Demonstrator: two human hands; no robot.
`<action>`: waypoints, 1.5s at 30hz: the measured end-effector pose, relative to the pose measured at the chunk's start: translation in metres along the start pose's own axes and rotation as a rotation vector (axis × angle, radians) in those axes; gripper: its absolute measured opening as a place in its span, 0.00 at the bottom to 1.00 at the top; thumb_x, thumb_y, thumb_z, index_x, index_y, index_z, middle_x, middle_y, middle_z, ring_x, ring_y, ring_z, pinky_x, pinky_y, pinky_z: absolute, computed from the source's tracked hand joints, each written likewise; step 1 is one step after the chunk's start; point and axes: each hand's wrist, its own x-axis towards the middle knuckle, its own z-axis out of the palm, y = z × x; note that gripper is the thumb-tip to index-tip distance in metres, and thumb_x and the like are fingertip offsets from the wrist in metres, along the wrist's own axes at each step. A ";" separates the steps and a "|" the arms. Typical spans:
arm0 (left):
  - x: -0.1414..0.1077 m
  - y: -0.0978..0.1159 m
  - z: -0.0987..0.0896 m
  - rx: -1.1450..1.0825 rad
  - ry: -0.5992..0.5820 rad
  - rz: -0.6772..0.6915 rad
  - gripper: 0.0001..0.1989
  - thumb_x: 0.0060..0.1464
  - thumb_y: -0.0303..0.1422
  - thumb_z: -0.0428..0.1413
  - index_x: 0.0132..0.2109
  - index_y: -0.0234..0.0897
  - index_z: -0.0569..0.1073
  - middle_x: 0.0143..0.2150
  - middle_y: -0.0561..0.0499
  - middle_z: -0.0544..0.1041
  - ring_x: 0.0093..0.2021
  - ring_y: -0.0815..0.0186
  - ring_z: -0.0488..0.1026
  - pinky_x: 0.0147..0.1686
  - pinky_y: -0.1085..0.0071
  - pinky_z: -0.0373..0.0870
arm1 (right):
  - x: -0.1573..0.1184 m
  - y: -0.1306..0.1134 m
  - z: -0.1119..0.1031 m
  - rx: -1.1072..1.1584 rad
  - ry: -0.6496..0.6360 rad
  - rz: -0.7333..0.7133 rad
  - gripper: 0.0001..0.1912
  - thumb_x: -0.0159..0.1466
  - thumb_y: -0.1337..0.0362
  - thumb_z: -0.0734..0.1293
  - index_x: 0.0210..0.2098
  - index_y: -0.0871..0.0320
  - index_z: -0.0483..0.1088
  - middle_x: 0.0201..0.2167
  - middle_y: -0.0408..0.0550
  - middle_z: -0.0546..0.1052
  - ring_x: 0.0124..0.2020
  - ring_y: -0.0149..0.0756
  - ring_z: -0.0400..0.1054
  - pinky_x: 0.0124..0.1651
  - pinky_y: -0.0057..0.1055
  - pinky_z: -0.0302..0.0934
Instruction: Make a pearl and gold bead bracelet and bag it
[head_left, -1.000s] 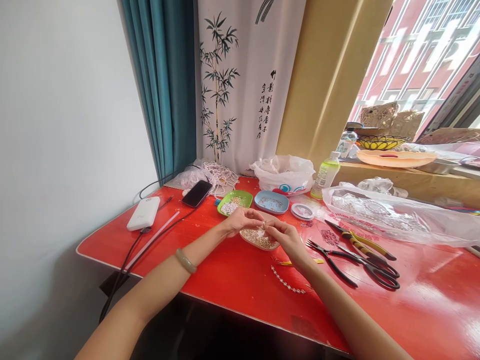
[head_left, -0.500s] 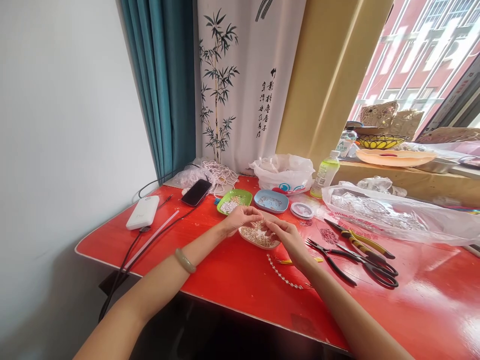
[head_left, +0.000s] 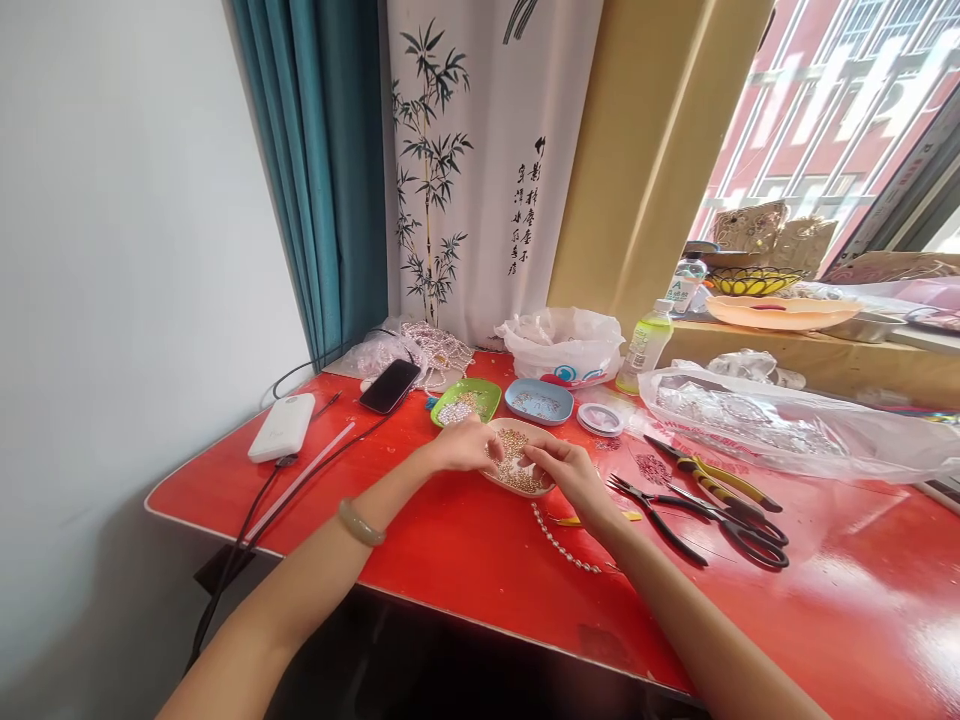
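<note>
Gold beads [head_left: 513,441] lie spread in a pale pink dish [head_left: 517,491] in front of me. My left hand [head_left: 466,447], with a green bangle [head_left: 361,522] on its wrist, reaches over the dish's left side, fingers bent down and drawn together toward the beads. Over the right side is my right hand [head_left: 568,474], thumb and forefinger pinched. Anything between the fingertips of either hand is too small to make out. A string of pearly beads [head_left: 559,545] lies on the table below the dish, beside a yellow tool [head_left: 574,521] partly under my right hand.
Behind the dish are a green tray [head_left: 491,393] and a blue tray [head_left: 538,402] of small beads. Black-handled pliers [head_left: 660,520], scissors [head_left: 742,535] and yellow-handled pliers [head_left: 720,483] lie right. A phone [head_left: 390,386] and white power bank [head_left: 282,427] with cables are left.
My left hand has dropped away from my right hand, its fingers turning down to the beads in the dish. My right hand stays nearly in place. The whole view has shifted slightly.
</note>
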 end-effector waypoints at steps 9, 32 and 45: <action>0.000 0.000 -0.001 0.142 -0.164 -0.012 0.04 0.29 0.25 0.58 0.18 0.40 0.74 0.16 0.55 0.71 0.23 0.68 0.65 0.23 0.76 0.54 | 0.001 0.005 0.002 0.021 -0.037 0.033 0.14 0.50 0.54 0.64 0.21 0.60 0.69 0.20 0.42 0.71 0.20 0.27 0.61 0.25 0.25 0.55; 0.003 0.010 0.015 -0.823 -0.067 -0.087 0.13 0.35 0.36 0.61 0.29 0.31 0.72 0.27 0.52 0.70 0.24 0.76 0.63 0.25 0.78 0.57 | -0.003 -0.002 0.005 0.088 -0.018 0.018 0.10 0.50 0.61 0.63 0.17 0.60 0.66 0.15 0.40 0.67 0.18 0.26 0.58 0.24 0.26 0.53; 0.004 0.007 0.017 -1.024 -0.037 -0.150 0.12 0.34 0.30 0.63 0.30 0.30 0.73 0.29 0.51 0.71 0.27 0.77 0.65 0.29 0.79 0.59 | -0.005 -0.004 0.006 0.096 -0.022 0.014 0.10 0.51 0.61 0.63 0.18 0.60 0.66 0.16 0.41 0.67 0.19 0.27 0.58 0.24 0.25 0.52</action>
